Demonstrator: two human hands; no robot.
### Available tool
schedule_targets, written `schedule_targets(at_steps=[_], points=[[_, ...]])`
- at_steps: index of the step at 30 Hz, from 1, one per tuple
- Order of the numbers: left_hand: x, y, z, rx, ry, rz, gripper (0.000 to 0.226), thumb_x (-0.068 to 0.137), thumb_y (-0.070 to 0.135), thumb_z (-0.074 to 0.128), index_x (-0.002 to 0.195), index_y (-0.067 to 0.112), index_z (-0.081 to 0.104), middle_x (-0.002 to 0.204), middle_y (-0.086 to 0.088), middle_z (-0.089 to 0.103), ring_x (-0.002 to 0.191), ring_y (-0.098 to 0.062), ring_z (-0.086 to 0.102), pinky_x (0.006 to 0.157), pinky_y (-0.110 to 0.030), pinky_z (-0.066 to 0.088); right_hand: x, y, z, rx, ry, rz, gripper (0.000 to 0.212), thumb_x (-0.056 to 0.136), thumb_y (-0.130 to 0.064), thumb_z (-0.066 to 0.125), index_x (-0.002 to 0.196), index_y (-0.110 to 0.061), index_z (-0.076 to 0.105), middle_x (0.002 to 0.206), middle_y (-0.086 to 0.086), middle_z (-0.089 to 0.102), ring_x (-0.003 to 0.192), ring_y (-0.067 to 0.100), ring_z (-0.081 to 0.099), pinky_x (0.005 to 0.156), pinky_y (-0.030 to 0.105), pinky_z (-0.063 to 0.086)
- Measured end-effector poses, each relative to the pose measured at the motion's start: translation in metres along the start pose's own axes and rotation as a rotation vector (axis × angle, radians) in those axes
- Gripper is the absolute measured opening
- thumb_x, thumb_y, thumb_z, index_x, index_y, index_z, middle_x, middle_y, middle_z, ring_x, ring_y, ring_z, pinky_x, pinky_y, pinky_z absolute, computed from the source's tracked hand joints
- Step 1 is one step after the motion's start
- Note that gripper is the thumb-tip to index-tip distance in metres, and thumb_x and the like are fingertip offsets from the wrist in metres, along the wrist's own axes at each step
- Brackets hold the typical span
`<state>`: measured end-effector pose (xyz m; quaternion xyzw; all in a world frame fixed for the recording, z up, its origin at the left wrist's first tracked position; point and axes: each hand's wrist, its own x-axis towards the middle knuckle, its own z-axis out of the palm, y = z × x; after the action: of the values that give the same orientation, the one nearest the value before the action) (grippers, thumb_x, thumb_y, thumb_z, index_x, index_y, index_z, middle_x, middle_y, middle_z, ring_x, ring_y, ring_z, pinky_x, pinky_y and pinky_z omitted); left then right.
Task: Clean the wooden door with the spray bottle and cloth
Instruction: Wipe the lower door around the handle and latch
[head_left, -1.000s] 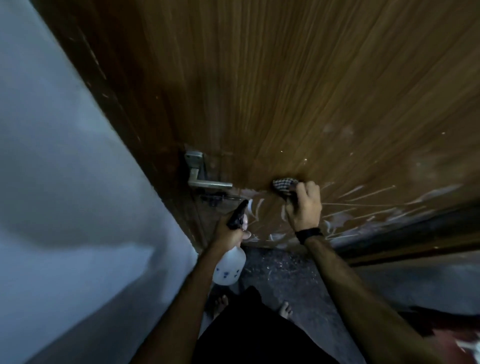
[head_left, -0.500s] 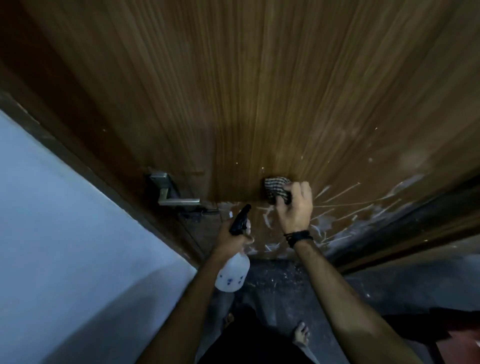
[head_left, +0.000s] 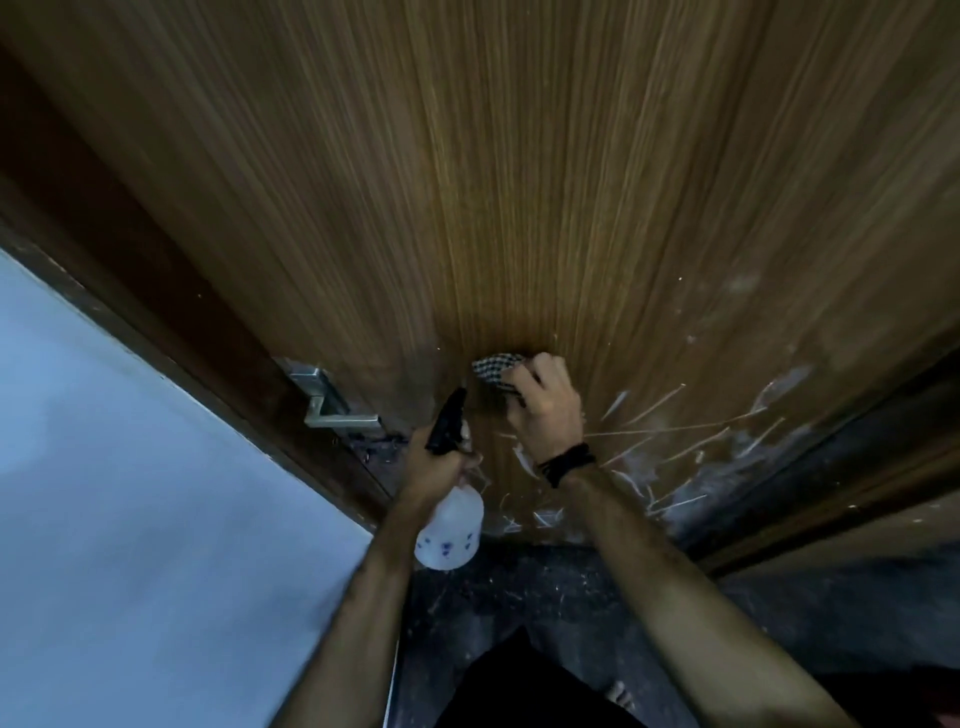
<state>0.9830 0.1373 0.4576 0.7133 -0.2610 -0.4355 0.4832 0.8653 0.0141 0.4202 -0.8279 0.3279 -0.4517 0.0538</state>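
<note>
The wooden door fills the view, pale scratches low down, one metal handle by a bluish wall. The right hand bunches one checked cloth, seemingly pressed against the door. The left hand grips one spray bottle just before the door.

Both our arms reach up from the bottom of the view, hands close together near the centre.

Our left hand has its fingers curled round the neck of the spray bottle, the forearm running down toward 7 o'clock. Our right hand, at about 1 o'clock from the left hand, is bunched with bent fingers pinching the checkered cloth at its fingertips. A dark band circles the right wrist, and that forearm runs down toward 5 o'clock. A bare foot shows at 6 o'clock.
</note>
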Motion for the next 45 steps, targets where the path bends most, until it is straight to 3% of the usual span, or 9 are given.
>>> schedule_targets(at_steps=[6,11,14,18,24,31,34,41,45], points=[[-0.006,-0.002,0.012,-0.085,-0.051,0.068,0.060,0.084,-0.020,0.064,0.077,0.039,0.064,0.076,-0.006,0.061,0.051,-0.013,0.051,0.049,-0.027,0.044,-0.003,0.022,-0.027,0.047,0.216,0.175,0.029,0.065,0.011,0.072,0.089,-0.002,0.062,0.087,0.013,0.050,0.081,0.031,0.049,0.069,0.036,0.042],[-0.005,-0.010,0.037,-0.031,-0.071,0.008,0.039,0.087,-0.015,0.066,0.069,0.016,0.053,0.056,-0.001,0.054,0.038,-0.006,0.047,0.043,-0.020,0.043,-0.012,0.026,-0.013,-0.036,-0.011,0.013,0.033,0.071,0.006,0.069,0.095,-0.009,0.051,0.094,0.010,0.043,0.085,0.031,0.047,0.054,0.041,0.043],[-0.001,-0.017,0.048,0.010,-0.154,0.011,0.037,0.088,-0.015,0.065,0.076,0.018,0.057,0.064,-0.003,0.055,0.040,-0.006,0.046,0.047,-0.025,0.043,-0.042,0.050,-0.024,-0.005,-0.045,0.210,0.041,0.067,0.010,0.067,0.098,-0.011,0.049,0.099,0.009,0.045,0.091,0.029,0.048,0.063,0.044,0.047],[-0.001,-0.022,0.064,0.027,-0.228,0.009,0.040,0.088,-0.016,0.064,0.084,0.024,0.062,0.065,0.000,0.056,0.042,-0.006,0.045,0.050,-0.029,0.041,-0.059,0.083,-0.062,0.099,0.293,0.681,0.044,0.065,0.008,0.081,0.100,-0.002,0.058,0.103,0.016,0.053,0.095,0.006,0.044,0.083,0.032,0.047],[-0.007,-0.019,0.101,-0.006,-0.314,0.022,0.043,0.086,-0.020,0.062,0.095,0.023,0.063,0.071,0.000,0.059,0.050,-0.011,0.047,0.049,-0.027,0.038,-0.026,0.094,-0.097,0.104,0.574,0.512,0.037,0.069,-0.013,0.092,0.085,0.001,0.061,0.090,0.012,0.057,0.088,0.012,0.052,0.077,0.022,0.046],[-0.007,-0.019,0.124,0.047,-0.332,0.021,0.047,0.085,-0.018,0.062,0.090,0.028,0.063,0.084,-0.007,0.057,0.055,-0.014,0.045,0.050,-0.027,0.040,-0.083,0.108,-0.065,0.094,0.322,1.033,0.045,0.070,-0.045,0.088,0.084,-0.016,0.056,0.085,0.000,0.061,0.081,0.022,0.061,0.067,0.034,0.047],[-0.005,-0.019,0.132,0.070,-0.296,0.024,0.035,0.082,-0.020,0.063,0.087,0.014,0.060,0.083,-0.010,0.056,0.057,-0.016,0.046,0.047,-0.026,0.039,-0.087,0.122,-0.070,0.129,0.362,0.982,0.044,0.068,-0.034,0.091,0.082,-0.011,0.056,0.081,-0.001,0.056,0.076,0.015,0.052,0.070,0.045,0.050],[-0.004,-0.027,0.162,0.117,-0.224,0.049,0.042,0.079,-0.029,0.060,0.085,0.013,0.063,0.075,-0.005,0.063,0.051,-0.015,0.056,0.042,-0.025,0.041,-0.039,0.132,-0.116,0.192,0.609,0.763,0.049,0.072,-0.047,0.083,0.078,-0.008,0.053,0.077,-0.001,0.052,0.071,0.011,0.048,0.067,0.017,0.039],[-0.014,-0.021,0.185,0.171,-0.217,0.050,0.044,0.079,-0.030,0.057,0.079,0.014,0.061,0.066,0.004,0.064,0.049,-0.011,0.057,0.043,-0.020,0.044,-0.089,0.146,-0.085,0.245,0.419,0.987,0.046,0.068,-0.035,0.091,0.076,-0.011,0.053,0.075,0.001,0.054,0.070,0.017,0.051,0.068,0.041,0.050]])
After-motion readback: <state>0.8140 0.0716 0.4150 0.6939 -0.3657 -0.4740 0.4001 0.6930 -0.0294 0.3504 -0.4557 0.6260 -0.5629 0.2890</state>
